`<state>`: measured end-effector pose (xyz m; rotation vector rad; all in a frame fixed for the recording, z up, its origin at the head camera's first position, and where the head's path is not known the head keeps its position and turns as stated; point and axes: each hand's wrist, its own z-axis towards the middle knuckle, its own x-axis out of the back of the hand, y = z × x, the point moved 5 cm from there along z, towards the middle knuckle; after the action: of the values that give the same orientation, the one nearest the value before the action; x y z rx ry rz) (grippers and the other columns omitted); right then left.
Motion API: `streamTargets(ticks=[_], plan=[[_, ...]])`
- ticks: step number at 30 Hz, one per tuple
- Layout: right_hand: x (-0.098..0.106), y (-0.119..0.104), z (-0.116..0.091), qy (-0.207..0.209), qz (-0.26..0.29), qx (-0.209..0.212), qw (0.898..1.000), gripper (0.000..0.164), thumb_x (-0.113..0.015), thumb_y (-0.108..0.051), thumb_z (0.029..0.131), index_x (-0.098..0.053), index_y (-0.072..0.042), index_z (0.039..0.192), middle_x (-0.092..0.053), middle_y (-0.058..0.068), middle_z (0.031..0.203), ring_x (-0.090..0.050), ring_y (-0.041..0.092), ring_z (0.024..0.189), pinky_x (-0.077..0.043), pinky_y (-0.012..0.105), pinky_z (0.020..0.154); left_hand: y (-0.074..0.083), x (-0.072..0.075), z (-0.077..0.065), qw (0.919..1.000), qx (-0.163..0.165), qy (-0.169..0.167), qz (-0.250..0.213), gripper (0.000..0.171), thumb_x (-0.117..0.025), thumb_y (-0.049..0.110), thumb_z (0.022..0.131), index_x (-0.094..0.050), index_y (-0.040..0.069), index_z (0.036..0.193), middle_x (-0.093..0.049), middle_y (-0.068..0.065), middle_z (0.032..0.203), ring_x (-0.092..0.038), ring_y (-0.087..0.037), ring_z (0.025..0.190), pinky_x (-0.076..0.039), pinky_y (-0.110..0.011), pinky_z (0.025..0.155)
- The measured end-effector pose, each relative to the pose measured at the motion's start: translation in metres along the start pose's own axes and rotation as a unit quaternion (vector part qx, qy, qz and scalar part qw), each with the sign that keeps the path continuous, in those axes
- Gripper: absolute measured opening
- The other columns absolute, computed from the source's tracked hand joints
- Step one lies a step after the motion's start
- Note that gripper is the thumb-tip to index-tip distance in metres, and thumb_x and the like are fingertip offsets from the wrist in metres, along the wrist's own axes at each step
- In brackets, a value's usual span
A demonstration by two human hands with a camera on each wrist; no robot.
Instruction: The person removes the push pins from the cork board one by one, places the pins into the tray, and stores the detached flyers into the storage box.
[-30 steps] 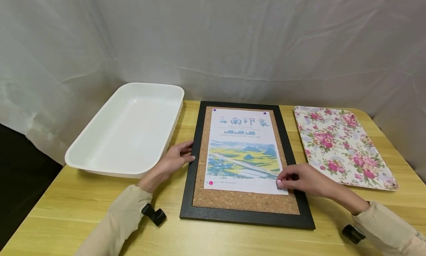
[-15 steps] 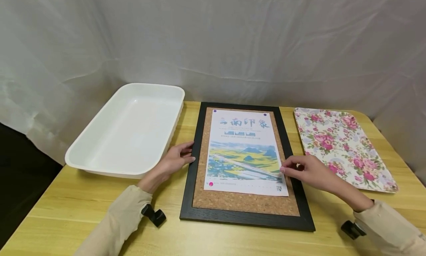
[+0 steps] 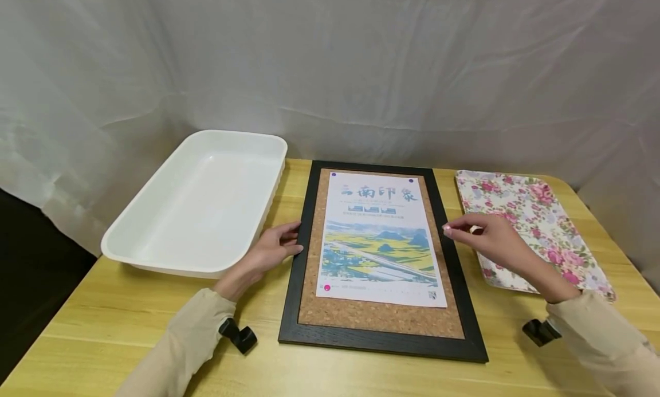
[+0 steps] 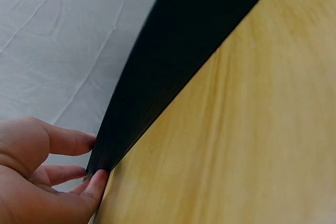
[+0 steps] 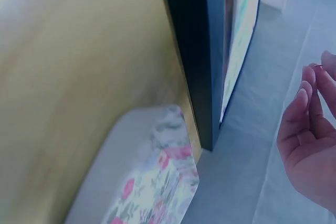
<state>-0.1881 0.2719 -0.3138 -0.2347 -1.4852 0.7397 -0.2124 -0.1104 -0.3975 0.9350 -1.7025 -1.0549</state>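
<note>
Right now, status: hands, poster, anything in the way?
Left hand touching left edge of corkboard. Right hand pinching what looks like a small pin. Poster pinned at three corners, lower right unpinned. Floral tray alongside, not blocking poster.

Cloth backdrop [image 3: 330, 70]: pale grey, creased, across upper half of head view and down right side; whiter patches at far left.
Tabletop [image 3: 103, 322]: yellow wood grain, rounded far corner at right.
Dark area [image 3: 36, 265]: near black, left edge, below backdrop.
Light: soft sheen on tabletop, bottom centre.
</note>
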Motion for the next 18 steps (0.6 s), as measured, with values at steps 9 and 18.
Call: streamTargets(ticks=[9,18], plan=[[0.016,0.019,0.016,0.026,0.008,-0.056,0.998,0.039,-0.062,-0.034,0.095,-0.070,0.001,0.110,-0.066,0.017,0.105,-0.058,0.027,0.087,-0.051,0.023,0.063,0.001,0.000,0.000,1.0000,-0.004,0.001,0.000,0.062,-0.059,-0.002,0.093,-0.033,0.000,0.149,-0.045,-0.024,0.138,-0.047,-0.035,0.127,-0.044,-0.039,0.102],[0.028,0.034,0.028,0.070,0.016,-0.064,0.995,0.038,-0.062,-0.036,0.095,-0.069,0.000,0.106,-0.063,0.015,0.100,-0.052,0.025,0.081,-0.046,0.025,0.057,-0.001,0.000,0.000,1.0000,-0.002,0.000,-0.002,0.062,-0.059,-0.002,0.093,-0.033,0.000,0.149,-0.045,-0.024,0.138,-0.046,-0.035,0.126,-0.044,-0.039,0.102]])
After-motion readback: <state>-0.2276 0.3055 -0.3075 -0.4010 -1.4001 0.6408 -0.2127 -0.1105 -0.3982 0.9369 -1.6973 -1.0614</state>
